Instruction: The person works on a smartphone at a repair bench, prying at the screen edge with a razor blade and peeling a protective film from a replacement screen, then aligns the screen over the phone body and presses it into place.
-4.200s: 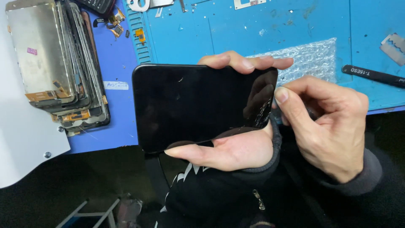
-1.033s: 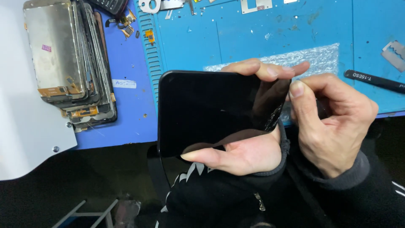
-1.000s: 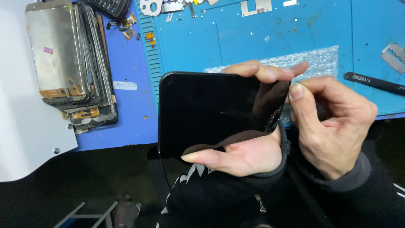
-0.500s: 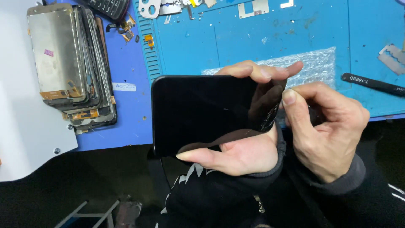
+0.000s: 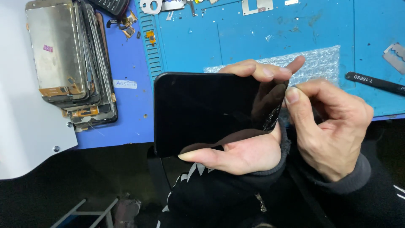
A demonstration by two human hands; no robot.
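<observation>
Nearest, the left hand (image 5: 240, 154) cradles a black phone screen panel (image 5: 206, 112) from below, thumb along its near edge, fingers curled over its far edge; its grip is closed on the panel, glass side up, held in the air just in front of the counter's (image 5: 130, 126) near edge. At the panel's right end the right hand (image 5: 333, 131) has thumb and forefinger pinched narrow against the corner; whether they hold a fine pick or bare glass I cannot tell. Judged step: working the right edge of the panel; the next move likely calls for a steady left hold and a light pull at that corner. Beyond, a sheet of bubble wrap (image 5: 325, 63) lies on the blue work mat (image 5: 236, 38). Right, a black tool (image 5: 375, 83) with white lettering, and a razor blade (image 5: 394, 57). Left, a small white rectangular label (image 5: 125, 84) on the counter, then a stack of old screen assemblies (image 5: 71, 63), the top one bearing a small pink sticker (image 5: 48, 48). Far edge: loose metal plates (image 5: 257, 5).
</observation>
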